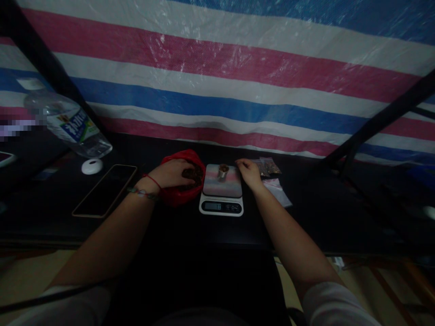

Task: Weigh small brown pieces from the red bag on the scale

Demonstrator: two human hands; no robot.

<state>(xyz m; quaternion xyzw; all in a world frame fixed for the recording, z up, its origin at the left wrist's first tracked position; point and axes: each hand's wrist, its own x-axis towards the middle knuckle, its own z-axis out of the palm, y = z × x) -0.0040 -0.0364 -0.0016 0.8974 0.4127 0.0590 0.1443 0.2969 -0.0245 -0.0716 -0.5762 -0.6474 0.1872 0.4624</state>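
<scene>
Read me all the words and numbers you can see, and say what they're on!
"77", it seems, on the grey display of the white rectangular digital scale; I can't make out a decimal point.
Tiny marks on its black button panel: too small to read.
White writing on the clear plastic bottle's blue label: too blurred.

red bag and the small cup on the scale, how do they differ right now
The red bag is soft and spread out, while the small cup is narrow and keeps a round shape. The bag sits on the dark table; the cup stands upright on the scale. The left hand reaches into the bag, but neither hand touches the cup. Both are open at the top and hold brownish contents.
</scene>
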